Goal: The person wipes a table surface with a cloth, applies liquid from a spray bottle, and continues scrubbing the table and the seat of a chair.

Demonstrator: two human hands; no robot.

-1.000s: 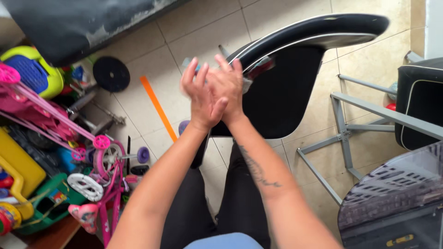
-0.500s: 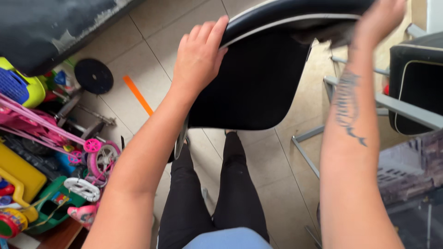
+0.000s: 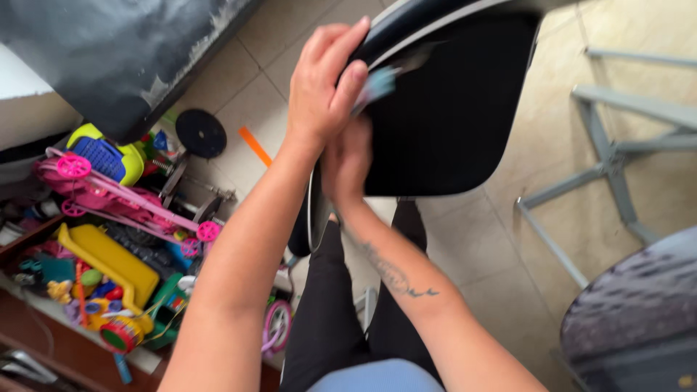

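Observation:
A black chair (image 3: 450,109) with a pale trim line stands in front of me, its backrest tilted toward me. My left hand (image 3: 323,80) is closed over the backrest's upper left edge. My right hand (image 3: 347,161) is just below it, against the chair's left side and partly hidden by the left hand. A small, blurred light blue cloth (image 3: 379,81) sticks out from its fingers, under my left fingertips and against the backrest. My legs in black trousers (image 3: 327,312) are beneath.
A heap of toys lies at the left: a pink child's bicycle (image 3: 123,196), a yellow plastic piece (image 3: 109,258) and a black weight disc (image 3: 201,133). A grey metal frame (image 3: 610,152) stands on the tiled floor at the right. A dark tabletop (image 3: 639,312) fills the lower right.
My right hand came down from the chair's upper right to just under my left hand at the left edge. The left hand stayed on the backrest. The view shifted right.

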